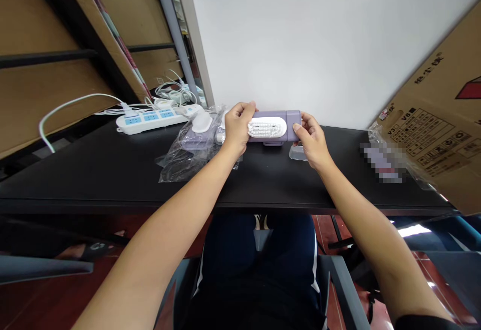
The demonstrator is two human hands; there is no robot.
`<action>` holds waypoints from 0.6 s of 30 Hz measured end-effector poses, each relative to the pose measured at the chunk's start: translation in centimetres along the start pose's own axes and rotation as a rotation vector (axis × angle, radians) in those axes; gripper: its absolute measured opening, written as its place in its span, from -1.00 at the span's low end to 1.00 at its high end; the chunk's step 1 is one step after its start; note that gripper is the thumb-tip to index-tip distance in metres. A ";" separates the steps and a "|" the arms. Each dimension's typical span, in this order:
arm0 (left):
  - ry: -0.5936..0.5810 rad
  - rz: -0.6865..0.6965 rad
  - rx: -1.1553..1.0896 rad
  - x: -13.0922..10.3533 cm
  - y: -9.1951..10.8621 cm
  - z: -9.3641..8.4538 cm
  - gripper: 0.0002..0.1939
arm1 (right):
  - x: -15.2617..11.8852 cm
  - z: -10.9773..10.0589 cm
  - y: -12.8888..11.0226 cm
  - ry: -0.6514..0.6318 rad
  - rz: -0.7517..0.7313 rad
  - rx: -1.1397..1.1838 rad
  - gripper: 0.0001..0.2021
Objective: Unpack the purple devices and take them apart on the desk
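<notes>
Purple device [273, 126] gripped by left hand [238, 126] and right hand [312, 138], well back from the table edge [276, 207].

Left hand [236, 128]: was curled and gripping, at left.
Right hand [314, 140]: pinched, its thumb [299, 131] in front.
Arms [169, 232]: reached far, spread wide near.

I sit in a grey chair with armrests [343, 290] at a long, black, flat-topped table [124, 165], facing a plain white wall [300, 44]. Below me lies a red tiled floor [48, 302]; to my left, black metal bars [48, 58] cross brown cardboard panels [33, 99].
</notes>
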State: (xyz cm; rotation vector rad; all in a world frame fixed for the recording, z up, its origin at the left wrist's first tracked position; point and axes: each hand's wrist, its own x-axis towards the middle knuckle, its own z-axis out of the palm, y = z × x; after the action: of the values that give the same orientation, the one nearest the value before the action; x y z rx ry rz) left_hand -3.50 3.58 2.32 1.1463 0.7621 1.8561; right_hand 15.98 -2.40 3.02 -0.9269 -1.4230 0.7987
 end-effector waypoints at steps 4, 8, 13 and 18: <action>-0.002 0.015 0.005 0.0 0.0 -0.1 -0.64 | 0.1 -0.2 0.2 -0.009 0.006 0.000 -0.42; -0.001 0.040 0.018 0.1 -0.1 -0.3 -0.64 | 0.2 -0.1 0.3 -0.002 -0.003 -0.010 -0.41; 0.015 0.035 0.040 0.2 -0.3 -0.5 -0.67 | 0.4 -0.7 0.2 -0.045 0.049 0.008 -0.45; 0.017 0.051 0.057 0.2 -0.2 -0.4 -0.66 | 0.5 -0.9 0.3 -0.049 0.032 0.038 -0.44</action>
State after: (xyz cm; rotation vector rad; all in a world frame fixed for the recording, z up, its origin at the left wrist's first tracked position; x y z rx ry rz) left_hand -3.88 3.82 2.06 1.1982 0.8070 1.8993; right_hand 16.88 -1.87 3.01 -0.9085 -1.4341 0.8751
